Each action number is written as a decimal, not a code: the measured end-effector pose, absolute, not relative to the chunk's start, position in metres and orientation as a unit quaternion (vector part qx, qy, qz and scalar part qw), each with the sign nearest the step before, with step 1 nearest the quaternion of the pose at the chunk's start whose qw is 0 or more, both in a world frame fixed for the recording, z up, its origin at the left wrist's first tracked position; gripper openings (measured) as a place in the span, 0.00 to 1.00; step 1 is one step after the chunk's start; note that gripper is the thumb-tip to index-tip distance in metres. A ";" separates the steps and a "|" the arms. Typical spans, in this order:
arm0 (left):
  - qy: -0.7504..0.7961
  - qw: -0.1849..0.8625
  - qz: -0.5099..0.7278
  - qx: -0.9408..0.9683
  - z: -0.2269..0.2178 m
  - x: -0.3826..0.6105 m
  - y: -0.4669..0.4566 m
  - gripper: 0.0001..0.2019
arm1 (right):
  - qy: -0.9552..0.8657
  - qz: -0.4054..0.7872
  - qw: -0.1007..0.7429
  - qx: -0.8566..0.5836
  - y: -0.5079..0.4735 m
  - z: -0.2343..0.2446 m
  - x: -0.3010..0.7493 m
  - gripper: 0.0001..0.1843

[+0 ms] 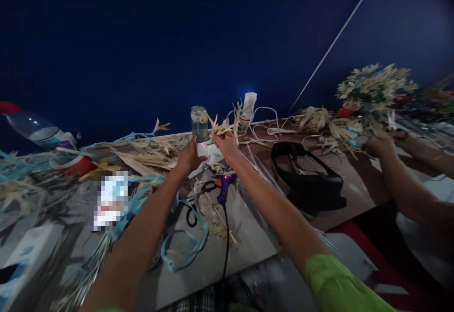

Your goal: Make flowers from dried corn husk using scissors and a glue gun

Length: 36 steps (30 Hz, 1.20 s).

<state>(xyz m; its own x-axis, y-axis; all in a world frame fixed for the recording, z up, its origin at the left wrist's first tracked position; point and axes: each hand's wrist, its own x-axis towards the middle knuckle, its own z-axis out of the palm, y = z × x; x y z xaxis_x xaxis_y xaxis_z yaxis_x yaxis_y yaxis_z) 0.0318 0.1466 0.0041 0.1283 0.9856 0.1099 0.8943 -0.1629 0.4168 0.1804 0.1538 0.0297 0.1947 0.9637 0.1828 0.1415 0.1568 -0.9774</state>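
Both my arms reach out across a cluttered table (244,241). My right hand (224,144) is closed on a small bunch of dried straw leaves (222,125), held up near a glass jar (199,123). My left hand (187,157) sits just left of it, fingers curled against a white piece (205,150) below the jar; what it grips is partly hidden. A blue glue gun (224,186) with a red light lies below my hands, its black cord running toward me.
Dried straw and light blue strips (184,250) litter the table. A black strap (307,179) lies to the right. Another person's hands (381,144) work at the right beside a straw flower bouquet (376,85). A plastic bottle (35,130) lies at far left.
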 end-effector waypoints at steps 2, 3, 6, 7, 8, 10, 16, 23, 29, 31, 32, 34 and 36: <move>0.645 0.111 0.153 0.740 0.000 0.035 0.155 0.45 | -0.530 0.358 0.533 -0.554 0.168 0.021 0.176 0.12; 0.648 0.102 0.144 0.741 -0.003 0.036 0.159 0.45 | -0.537 0.355 0.520 -0.561 0.174 0.016 0.174 0.12; 0.653 0.091 0.142 0.738 -0.013 0.039 0.168 0.45 | -0.564 0.345 0.482 -0.575 0.191 0.000 0.169 0.13; 0.654 0.096 0.149 0.735 -0.016 0.039 0.170 0.45 | -0.571 0.344 0.472 -0.577 0.195 -0.005 0.168 0.13; 0.655 0.103 0.158 0.732 -0.020 0.039 0.171 0.45 | -0.576 0.343 0.464 -0.579 0.199 -0.010 0.166 0.14; 0.649 0.121 0.178 0.730 -0.026 0.037 0.173 0.44 | -0.581 0.343 0.455 -0.581 0.205 -0.018 0.164 0.14; 0.625 0.167 0.277 0.710 -0.029 0.023 0.178 0.33 | -0.592 0.340 0.440 -0.584 0.209 -0.023 0.161 0.11; 0.627 0.268 0.368 0.632 -0.001 0.017 0.180 0.12 | -0.589 0.354 0.447 -0.573 0.204 -0.014 0.157 0.11; 0.617 0.382 0.415 0.549 0.011 0.007 0.179 0.13 | -0.573 0.394 0.466 -0.547 0.203 -0.014 0.148 0.10; 0.587 0.438 0.426 0.531 0.011 0.004 0.180 0.16 | -0.584 0.399 0.457 -0.540 0.204 -0.016 0.143 0.10; 0.577 0.455 0.424 0.530 0.011 0.003 0.181 0.17 | -0.592 0.398 0.450 -0.537 0.204 -0.017 0.140 0.10; 0.571 0.462 0.412 0.539 0.009 0.002 0.183 0.17 | -0.608 0.389 0.435 -0.538 0.204 -0.021 0.136 0.10; 0.578 0.452 0.402 0.548 0.008 0.003 0.185 0.15 | -0.619 0.375 0.424 -0.545 0.205 -0.024 0.132 0.10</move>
<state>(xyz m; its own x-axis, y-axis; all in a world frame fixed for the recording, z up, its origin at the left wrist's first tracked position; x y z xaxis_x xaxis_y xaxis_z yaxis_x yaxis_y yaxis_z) 0.0032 0.1849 0.0084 0.0086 0.9966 -0.0813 0.2703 0.0760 0.9598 0.1324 0.2047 -0.0236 -0.0472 0.9922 0.1151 0.3560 0.1244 -0.9262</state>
